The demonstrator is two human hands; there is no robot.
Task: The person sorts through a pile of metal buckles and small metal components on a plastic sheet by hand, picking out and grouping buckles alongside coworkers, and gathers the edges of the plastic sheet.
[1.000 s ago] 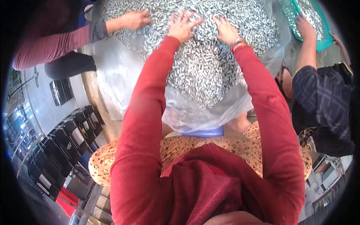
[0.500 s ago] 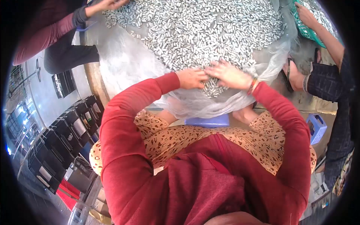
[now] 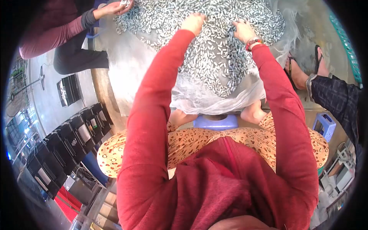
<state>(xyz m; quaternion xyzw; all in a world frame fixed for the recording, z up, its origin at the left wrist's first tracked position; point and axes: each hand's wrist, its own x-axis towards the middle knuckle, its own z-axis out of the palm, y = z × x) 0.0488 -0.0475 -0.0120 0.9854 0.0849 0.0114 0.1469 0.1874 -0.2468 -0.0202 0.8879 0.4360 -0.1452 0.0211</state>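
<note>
A wide heap of small silvery cylindrical pieces (image 3: 207, 57) lies on a translucent plastic sheet (image 3: 132, 73). My left hand (image 3: 194, 23) reaches far into the heap, its bent fingertips down among the pieces. To its right, my right hand (image 3: 244, 31), with a beaded bracelet (image 3: 253, 42) at the wrist, touches the pieces with loosely curved fingers. Neither hand visibly lifts a piece. Between my forearms the pieces are spread thin, and a darker band of them runs below my right hand.
At upper left, another person's hand (image 3: 115, 7) holds several pieces. Another person's sandalled foot (image 3: 295, 69) is at right, with a green basket (image 3: 345, 46) at the edge. A blue stool (image 3: 215, 122) is between my feet; another blue stool (image 3: 325, 126) stands right. Black folders (image 3: 69, 142) line the left.
Both my hands have moved forward, away from my body, and farther apart. Pieces near the sheet's front edge are more spread out. The green basket and the hand on it have moved right.
</note>
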